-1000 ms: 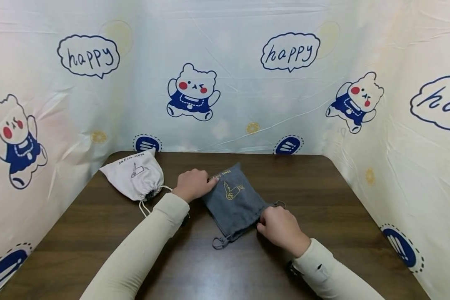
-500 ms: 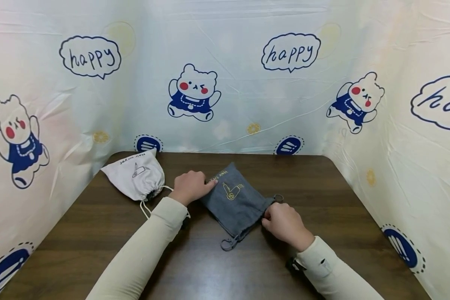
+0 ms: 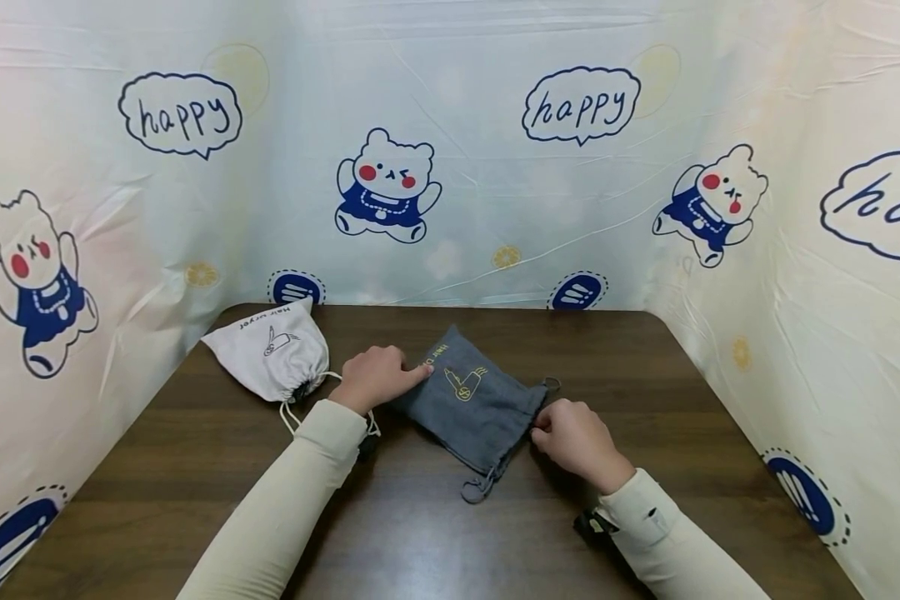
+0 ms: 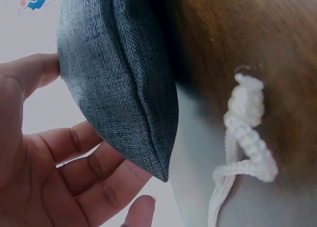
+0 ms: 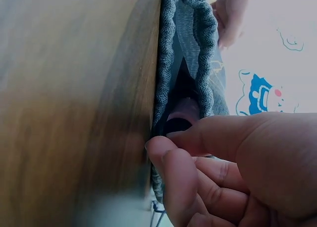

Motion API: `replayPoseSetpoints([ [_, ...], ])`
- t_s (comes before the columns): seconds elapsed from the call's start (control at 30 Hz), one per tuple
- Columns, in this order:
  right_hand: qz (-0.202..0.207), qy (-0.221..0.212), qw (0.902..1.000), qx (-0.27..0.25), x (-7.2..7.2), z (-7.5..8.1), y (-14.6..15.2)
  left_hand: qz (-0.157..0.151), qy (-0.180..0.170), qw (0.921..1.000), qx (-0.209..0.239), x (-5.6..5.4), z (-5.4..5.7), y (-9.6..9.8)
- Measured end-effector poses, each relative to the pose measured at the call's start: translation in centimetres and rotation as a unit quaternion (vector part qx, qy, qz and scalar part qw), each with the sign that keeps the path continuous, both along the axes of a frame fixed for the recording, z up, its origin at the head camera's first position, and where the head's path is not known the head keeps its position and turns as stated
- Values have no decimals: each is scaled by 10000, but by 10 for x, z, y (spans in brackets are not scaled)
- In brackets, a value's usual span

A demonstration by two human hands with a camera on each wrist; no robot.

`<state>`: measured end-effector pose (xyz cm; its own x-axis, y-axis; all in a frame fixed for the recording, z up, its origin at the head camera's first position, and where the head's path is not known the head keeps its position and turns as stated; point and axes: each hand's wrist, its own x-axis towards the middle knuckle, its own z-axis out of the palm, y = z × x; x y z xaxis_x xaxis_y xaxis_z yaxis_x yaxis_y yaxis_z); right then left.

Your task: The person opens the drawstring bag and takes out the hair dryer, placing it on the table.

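A grey drawstring bag (image 3: 472, 408) with yellow lettering and a hair-dryer drawing lies near the middle of the table. My left hand (image 3: 375, 377) holds its closed far-left end, thumb on top. In the left wrist view, fingers (image 4: 94, 170) curve at the bag's corner. At the bag's gathered mouth, my right hand (image 3: 576, 443) pinches with thumb and forefinger at the rim. The right wrist view looks into the opening, where a pinkish rounded thing (image 5: 185, 110) with a dark end shows, partly covered by my thumb; I cannot tell whether the fingertips also grip it.
A white drawstring bag (image 3: 277, 350) with a hair-dryer drawing lies at the back left, its white cords (image 3: 291, 417) trailing toward my left wrist. A brown wooden table (image 3: 420, 550) lies underneath. Printed curtains (image 3: 480, 192) stand around its back and sides.
My left hand has shifted slightly left and toward me with the bag's end. My right hand has moved slightly right, the mouth going with it. The bag has turned a little. The white bag stays put.
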<state>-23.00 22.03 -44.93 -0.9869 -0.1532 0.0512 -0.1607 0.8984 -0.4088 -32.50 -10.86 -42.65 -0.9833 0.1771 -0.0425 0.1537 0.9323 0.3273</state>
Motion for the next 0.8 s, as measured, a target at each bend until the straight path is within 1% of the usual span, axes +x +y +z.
replayPoseSetpoints([
  [0.13,-17,-78,9999,-91,-3,-3,2,-30,-53,9997,217,-1,-5,-3],
  [0.33,-8,-36,9998,-220,-7,-4,4,-63,17,9988,478,-4,-11,-6],
  [0.47,56,-126,9988,-460,-8,-5,6,-97,-45,9962,865,-5,-16,-8],
  [0.53,87,-205,9978,-626,-8,-4,7,-130,-192,9936,1108,-6,-19,-10],
  [0.63,69,-313,9961,-819,-8,-4,8,-144,-519,9877,1466,-8,-24,-14],
  [0.73,36,-303,9953,-914,-8,-5,11,-48,-859,9783,1887,-11,-26,-18],
  [0.8,50,-272,9953,-931,-9,-6,13,-20,-1025,9716,2134,-13,-26,-20],
])
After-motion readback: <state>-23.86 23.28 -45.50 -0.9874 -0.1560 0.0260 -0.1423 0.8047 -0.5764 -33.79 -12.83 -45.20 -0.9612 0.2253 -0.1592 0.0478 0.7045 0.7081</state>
